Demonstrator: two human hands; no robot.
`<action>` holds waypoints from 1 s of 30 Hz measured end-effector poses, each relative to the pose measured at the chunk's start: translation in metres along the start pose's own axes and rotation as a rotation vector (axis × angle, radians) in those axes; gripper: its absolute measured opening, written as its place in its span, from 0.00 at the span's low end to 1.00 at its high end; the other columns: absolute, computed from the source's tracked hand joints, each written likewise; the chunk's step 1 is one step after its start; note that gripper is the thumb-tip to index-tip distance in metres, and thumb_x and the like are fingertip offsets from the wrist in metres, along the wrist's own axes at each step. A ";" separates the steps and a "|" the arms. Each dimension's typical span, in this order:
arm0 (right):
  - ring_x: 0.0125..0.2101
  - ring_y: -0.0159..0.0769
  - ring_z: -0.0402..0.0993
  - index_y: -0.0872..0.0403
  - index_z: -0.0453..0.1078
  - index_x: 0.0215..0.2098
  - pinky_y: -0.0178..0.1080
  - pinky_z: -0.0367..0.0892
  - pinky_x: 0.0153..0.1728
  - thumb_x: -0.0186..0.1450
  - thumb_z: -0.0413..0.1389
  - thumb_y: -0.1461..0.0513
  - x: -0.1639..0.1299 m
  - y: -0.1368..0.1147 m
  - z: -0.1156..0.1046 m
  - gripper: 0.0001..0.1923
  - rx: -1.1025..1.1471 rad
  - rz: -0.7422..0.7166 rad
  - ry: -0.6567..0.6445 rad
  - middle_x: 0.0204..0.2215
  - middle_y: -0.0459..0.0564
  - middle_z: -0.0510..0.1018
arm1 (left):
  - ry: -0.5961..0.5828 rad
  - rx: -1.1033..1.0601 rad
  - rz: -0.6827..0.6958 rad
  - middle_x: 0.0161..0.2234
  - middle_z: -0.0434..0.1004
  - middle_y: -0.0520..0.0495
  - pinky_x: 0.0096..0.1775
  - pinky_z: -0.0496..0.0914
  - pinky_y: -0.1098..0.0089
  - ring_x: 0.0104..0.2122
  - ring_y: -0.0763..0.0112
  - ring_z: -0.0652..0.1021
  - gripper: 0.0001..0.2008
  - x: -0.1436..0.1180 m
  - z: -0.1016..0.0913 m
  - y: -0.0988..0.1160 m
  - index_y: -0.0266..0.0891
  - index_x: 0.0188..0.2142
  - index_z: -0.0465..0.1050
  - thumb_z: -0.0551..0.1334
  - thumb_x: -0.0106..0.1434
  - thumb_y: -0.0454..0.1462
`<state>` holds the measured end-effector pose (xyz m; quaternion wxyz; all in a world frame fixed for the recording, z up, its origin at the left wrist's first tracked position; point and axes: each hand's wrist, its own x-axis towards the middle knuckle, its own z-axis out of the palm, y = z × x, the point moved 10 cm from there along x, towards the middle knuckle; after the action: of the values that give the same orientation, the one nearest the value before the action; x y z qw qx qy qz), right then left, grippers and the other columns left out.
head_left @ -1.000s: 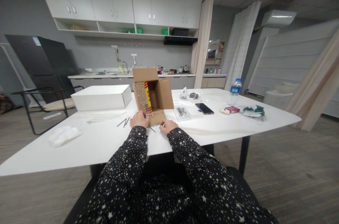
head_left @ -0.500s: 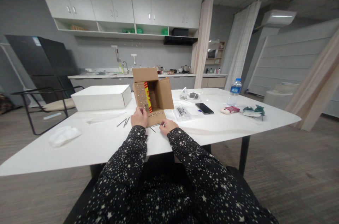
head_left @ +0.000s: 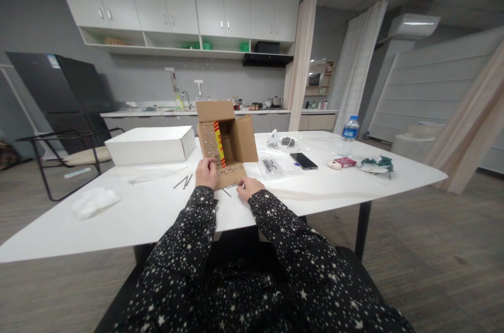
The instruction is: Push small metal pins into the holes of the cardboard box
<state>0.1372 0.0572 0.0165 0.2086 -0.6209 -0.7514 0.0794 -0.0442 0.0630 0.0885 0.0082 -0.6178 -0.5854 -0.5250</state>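
An open cardboard box (head_left: pixel 247 141) stands on the white table in front of me, its flaps spread. Rows of small shiny pieces (head_left: pixel 208 139) dot its left side, and more lie along the lower front flap (head_left: pixel 226 179). My left hand (head_left: pixel 207 173) is at the lower left corner of the box, fingers curled together; what they hold, if anything, is hidden. Beside the front flap's right edge, my right hand (head_left: pixel 251 188) rests low with its fingers pinched, possibly on a thin metal piece too small to name. A thin dark rod (head_left: pixel 227 193) lies between the hands.
Left of the box are thin metal tools (head_left: pixel 188 180), a white box (head_left: pixel 147 145) and a crumpled white tissue (head_left: pixel 94 203). To the right lie a clear tray of tools (head_left: pixel 271 168), a phone (head_left: pixel 303 160), a water bottle (head_left: pixel 349 131) and a dark green packet (head_left: pixel 377 165).
My left hand has shifted slightly to the left along the box's corner. The right hand and the box look nearly unchanged.
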 end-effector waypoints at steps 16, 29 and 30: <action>0.39 0.39 0.74 0.46 0.73 0.40 0.37 0.63 0.36 0.61 0.50 0.55 0.000 -0.001 0.001 0.13 0.002 0.000 -0.018 0.38 0.48 0.79 | -0.219 -0.079 0.019 0.32 0.80 0.46 0.38 0.68 0.70 0.34 0.66 0.76 0.21 0.001 0.017 -0.009 0.38 0.35 0.77 0.53 0.60 0.50; 0.39 0.40 0.74 0.47 0.72 0.41 0.38 0.63 0.35 0.63 0.49 0.55 -0.003 -0.005 -0.001 0.13 -0.047 -0.023 0.000 0.38 0.50 0.79 | -0.285 0.027 0.055 0.35 0.80 0.45 0.39 0.68 0.70 0.35 0.66 0.76 0.19 -0.002 0.025 -0.015 0.40 0.36 0.77 0.51 0.62 0.48; 0.39 0.40 0.74 0.47 0.72 0.41 0.38 0.63 0.35 0.63 0.49 0.55 -0.004 -0.006 -0.001 0.13 -0.050 -0.026 0.003 0.38 0.50 0.79 | -0.283 0.025 0.059 0.35 0.80 0.45 0.39 0.68 0.70 0.36 0.66 0.76 0.20 -0.003 0.025 -0.014 0.40 0.36 0.76 0.51 0.62 0.48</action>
<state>0.1328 0.0522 0.0190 0.1952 -0.6163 -0.7608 0.0571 -0.0376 0.0813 0.0671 -0.0514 -0.7024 -0.5689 -0.4247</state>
